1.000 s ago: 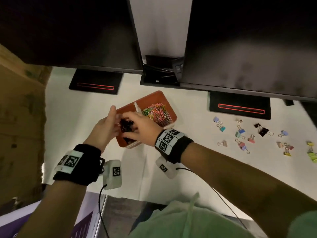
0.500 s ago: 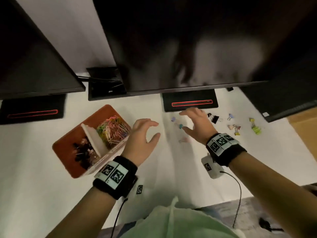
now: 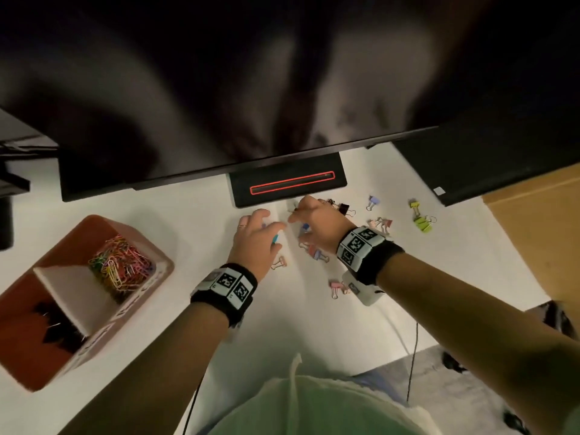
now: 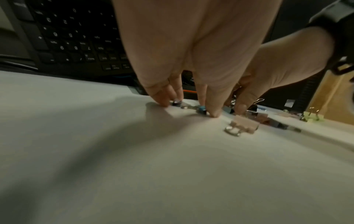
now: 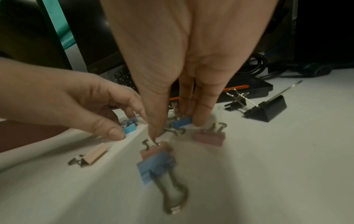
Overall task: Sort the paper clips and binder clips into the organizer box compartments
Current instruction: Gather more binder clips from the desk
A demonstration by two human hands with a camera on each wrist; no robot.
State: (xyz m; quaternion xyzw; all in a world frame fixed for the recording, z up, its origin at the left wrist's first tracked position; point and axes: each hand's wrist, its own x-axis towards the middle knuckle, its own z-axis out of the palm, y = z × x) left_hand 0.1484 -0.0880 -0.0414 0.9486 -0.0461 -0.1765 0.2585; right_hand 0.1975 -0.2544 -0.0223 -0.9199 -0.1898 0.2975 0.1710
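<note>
both hands are down in the loose binder clips on the white desk [image 3: 175, 221], at 12 o'clock from the person, w/ the pick-up step in hand. left hand [image 3: 255, 243] has thumb and fingers narrowed round a light-blue clip [image 5: 129, 130], fingertips on the desk; looks pinched but not lifted yet. right hand [image 3: 317, 226] closes fingers and thumb round a darker blue clip [image 5: 182, 122]; whether it's off the surface, can't tell. more clips lie just beside: a pink one [image 5: 209, 137], a peach one [image 4: 244, 125], a pink-and-blue pair [image 5: 155, 160] touching each other, black ones [image 5: 265, 109] at 2 o'clock, yellow-green ones [image 3: 420, 216] further out at 3 o'clock.

organizer box [image 3: 135, 309] sits well apart at 9 o'clock: paper clips [image 3: 120, 266] in the far compartment, black binder clips [image 3: 58, 324] in the near one, white divider btwn.

i'd say paper clips look done; binder clips abt half left. next move calls for firm pinches, lift, carry across to 9 o'clock, drop in the near compartment, not over the divider. wire handles may snag neighbours.
</note>
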